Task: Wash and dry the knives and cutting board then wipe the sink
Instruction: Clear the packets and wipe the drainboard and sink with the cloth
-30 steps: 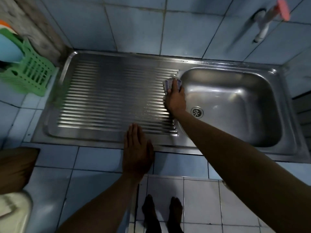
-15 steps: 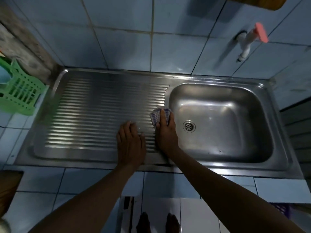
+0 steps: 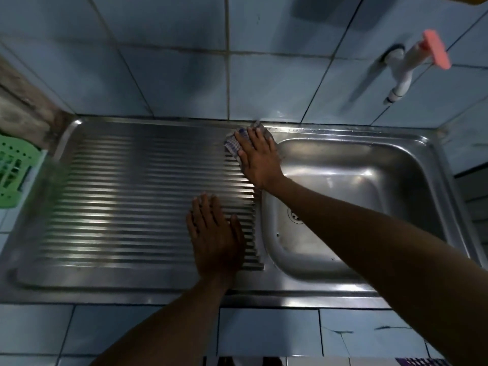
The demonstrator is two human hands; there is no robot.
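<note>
Right hand (image 3: pixel 260 157), fingers spread, presses checked blue-white cloth (image 3: pixel 233 146) flat at the back rim of the stainless steel sink (image 3: pixel 433 165). Left hand (image 3: pixel 215 237) lies flat on its ribbed drainboard (image 3: pixel 132 196). Advice: overlap strokes along ribs, steady pressure.

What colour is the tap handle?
Pink, on the white tap; handle shows in the head view.

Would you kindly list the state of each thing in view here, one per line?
Cloth: pressed flat on the drainboard's far right corner.
Right hand: fingers straight, pressing the cloth.
Left hand: flat on the drainboard.
Basin: holds nothing; drain partly hidden by the right arm.
Tap: no water running.
Green basket: mostly out of frame.
</note>
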